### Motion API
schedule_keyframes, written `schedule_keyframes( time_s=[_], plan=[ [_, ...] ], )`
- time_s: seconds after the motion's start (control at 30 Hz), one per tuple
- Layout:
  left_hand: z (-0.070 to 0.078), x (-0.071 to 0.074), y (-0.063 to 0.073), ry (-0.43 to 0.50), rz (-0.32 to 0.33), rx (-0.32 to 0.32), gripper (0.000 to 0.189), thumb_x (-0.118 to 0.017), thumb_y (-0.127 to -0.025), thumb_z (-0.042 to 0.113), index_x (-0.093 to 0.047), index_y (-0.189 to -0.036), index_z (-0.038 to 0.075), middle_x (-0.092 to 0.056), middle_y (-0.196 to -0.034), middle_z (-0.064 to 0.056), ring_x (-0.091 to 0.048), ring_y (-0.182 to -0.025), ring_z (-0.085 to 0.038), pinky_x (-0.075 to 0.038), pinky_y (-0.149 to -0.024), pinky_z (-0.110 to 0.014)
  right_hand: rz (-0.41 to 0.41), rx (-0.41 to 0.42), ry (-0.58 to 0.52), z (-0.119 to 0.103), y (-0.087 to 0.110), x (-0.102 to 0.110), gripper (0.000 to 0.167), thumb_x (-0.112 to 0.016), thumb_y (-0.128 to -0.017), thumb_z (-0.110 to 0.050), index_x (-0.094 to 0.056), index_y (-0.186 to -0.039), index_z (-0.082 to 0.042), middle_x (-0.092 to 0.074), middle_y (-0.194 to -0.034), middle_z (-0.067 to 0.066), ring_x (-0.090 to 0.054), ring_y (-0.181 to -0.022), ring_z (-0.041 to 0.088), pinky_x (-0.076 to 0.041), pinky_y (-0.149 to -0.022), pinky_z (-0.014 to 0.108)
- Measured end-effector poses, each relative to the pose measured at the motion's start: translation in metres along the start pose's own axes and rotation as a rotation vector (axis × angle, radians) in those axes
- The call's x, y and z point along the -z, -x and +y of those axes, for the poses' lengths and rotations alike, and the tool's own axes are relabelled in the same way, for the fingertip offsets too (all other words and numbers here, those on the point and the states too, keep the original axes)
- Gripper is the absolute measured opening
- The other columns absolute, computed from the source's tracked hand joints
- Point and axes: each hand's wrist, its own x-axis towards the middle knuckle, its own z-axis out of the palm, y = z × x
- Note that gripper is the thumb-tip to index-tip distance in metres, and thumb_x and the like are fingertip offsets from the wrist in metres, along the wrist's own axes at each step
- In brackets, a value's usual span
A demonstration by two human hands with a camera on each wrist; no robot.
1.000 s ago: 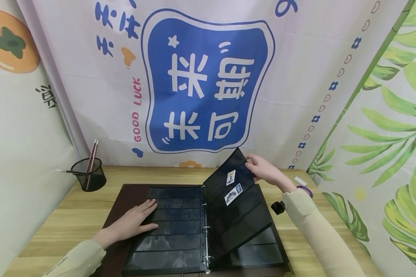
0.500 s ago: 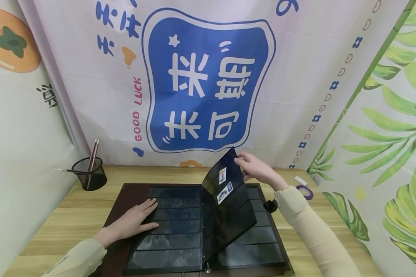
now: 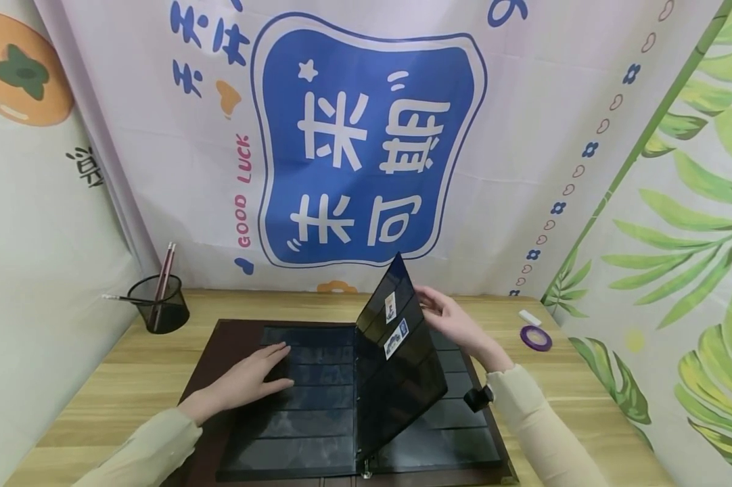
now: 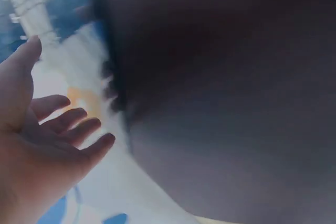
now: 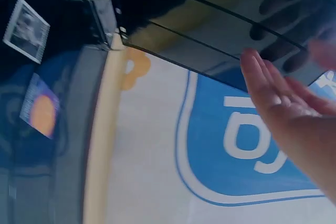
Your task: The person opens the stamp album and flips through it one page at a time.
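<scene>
A stamp album with a dark brown cover (image 3: 235, 335) lies open in the head view, its black pocket pages held by metal rings. One black page (image 3: 411, 379) stands tilted up over the right half, carrying two stamps (image 3: 396, 338). My right hand (image 3: 454, 326) is behind that page's outer edge, fingers extended and close to its back; the page hides some fingertips. In the right wrist view, the fingers reflect in the glossy pocket sheet (image 5: 210, 30). My left hand (image 3: 247, 380), fingers spread loosely, is over the left page (image 3: 317, 396); whether it touches is unclear.
A black mesh pen cup (image 3: 162, 311) with several pencils stands at the back left of the wooden table (image 3: 98, 385). At the right lie a purple tape roll (image 3: 535, 338) and a small white block (image 3: 529, 317). A printed curtain (image 3: 177, 189) hangs behind.
The raised page has swung left and stands steeper. My right hand has gone from pinching its top corner to lying behind its edge. My left hand has shifted slightly right.
</scene>
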Motion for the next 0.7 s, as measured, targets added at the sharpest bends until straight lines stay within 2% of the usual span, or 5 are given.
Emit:
schedule_keyframes(
  time_s=[0.07, 0.13, 0.3, 0.53, 0.7],
  plan=[
    [0.012, 0.004, -0.01, 0.052, 0.019, -0.015, 0.071, -0.065, -0.094, 0.043, -0.047, -0.144, -0.004, -0.047, -0.148, -0.027, -0.052, -0.132, -0.043, -0.048, -0.103, -0.057, -0.016, 0.026, 0.003, 0.007, 0.005, -0.003, 0.062, -0.049, -0.102, -0.01, -0.021, -0.156, 0.001, -0.03, -0.159, 0.026, -0.035, -0.145, 0.044, -0.036, -0.117, 0.051],
    [0.026, 0.008, -0.021, 0.111, 0.048, -0.035, 0.067, -0.064, -0.096, 0.039, -0.047, -0.143, -0.006, -0.05, -0.146, -0.027, -0.054, -0.131, -0.042, -0.048, -0.103, -0.055, -0.037, 0.044, 0.007, 0.011, 0.01, -0.007, 0.068, -0.052, -0.1, -0.01, -0.017, -0.157, 0.001, -0.024, -0.162, 0.026, -0.029, -0.147, 0.045, -0.034, -0.118, 0.041],
    [0.068, 0.031, -0.056, 0.265, 0.098, -0.063, 0.054, -0.06, -0.1, 0.032, -0.055, -0.136, -0.007, -0.06, -0.135, -0.026, -0.063, -0.121, -0.038, -0.054, -0.098, -0.05, -0.075, 0.094, -0.041, 0.017, 0.015, -0.016, 0.08, -0.062, -0.095, -0.013, -0.016, -0.159, -0.005, -0.025, -0.162, 0.023, -0.035, -0.144, 0.041, -0.041, -0.105, 0.015],
    [0.129, 0.074, -0.098, 0.386, 0.072, -0.052, 0.045, -0.055, -0.102, 0.034, -0.062, -0.133, 0.002, -0.068, -0.127, -0.016, -0.067, -0.117, -0.03, -0.055, -0.098, -0.043, -0.065, 0.092, -0.047, 0.02, 0.013, -0.022, 0.088, -0.061, -0.086, -0.007, -0.013, -0.16, -0.007, -0.023, -0.163, 0.02, -0.033, -0.146, 0.036, -0.038, -0.113, 0.028],
    [0.161, 0.09, -0.117, 0.401, 0.046, -0.055, 0.042, -0.053, -0.102, 0.038, -0.067, -0.128, 0.007, -0.073, -0.118, -0.012, -0.069, -0.106, -0.026, -0.057, -0.091, -0.041, -0.071, 0.082, -0.053, 0.02, 0.01, -0.026, 0.087, -0.062, -0.088, -0.007, -0.015, -0.16, -0.014, -0.027, -0.163, 0.014, -0.039, -0.142, 0.033, -0.041, -0.111, 0.029]
  ],
)
